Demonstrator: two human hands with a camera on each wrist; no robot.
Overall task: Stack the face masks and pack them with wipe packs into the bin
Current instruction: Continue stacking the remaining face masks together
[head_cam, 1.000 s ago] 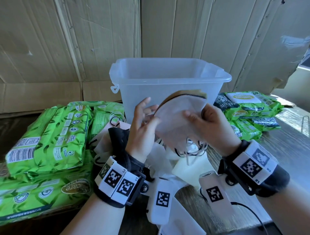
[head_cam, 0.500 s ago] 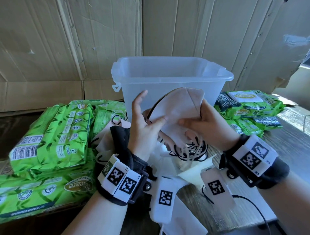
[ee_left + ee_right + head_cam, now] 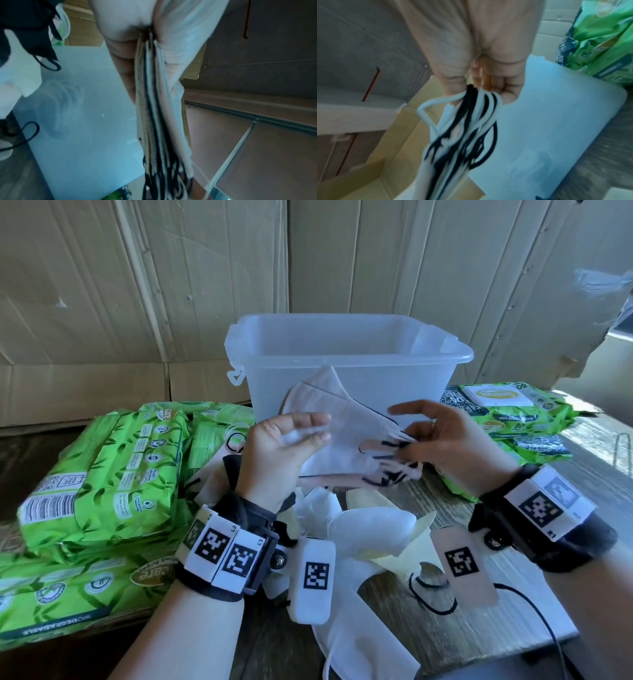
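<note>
Both hands have dropped since the earlier frames and turned the stack of face masks (image 3: 346, 440) from upright in front of the bin (image 3: 349, 364) to nearly flat, just above the desk (image 3: 507, 587). At one end, the left hand (image 3: 284, 453) holds the stack, thumb over the top and fingers beneath; the left wrist view shows the layered mask edges running between thumb and fingers. At the other, the right hand (image 3: 445, 443) pinches the bunched black and white ear loops (image 3: 467, 121) between thumb and curled fingers, index finger lifted free. Stacking seems to be the step in hand: more loose masks (image 3: 363, 529) lie scattered on the desk below the wrists, and the bin looks to hold nothing yet, though its floor is hidden. Green wipe packs (image 3: 113, 470) sit piled left of the bin, with others (image 3: 507, 412) to its right. Next, I judge, the stack wants squaring and either setting down to take another loose mask or lifting over the bin's rim, with the loops kept gathered so they don't snag.
</note>
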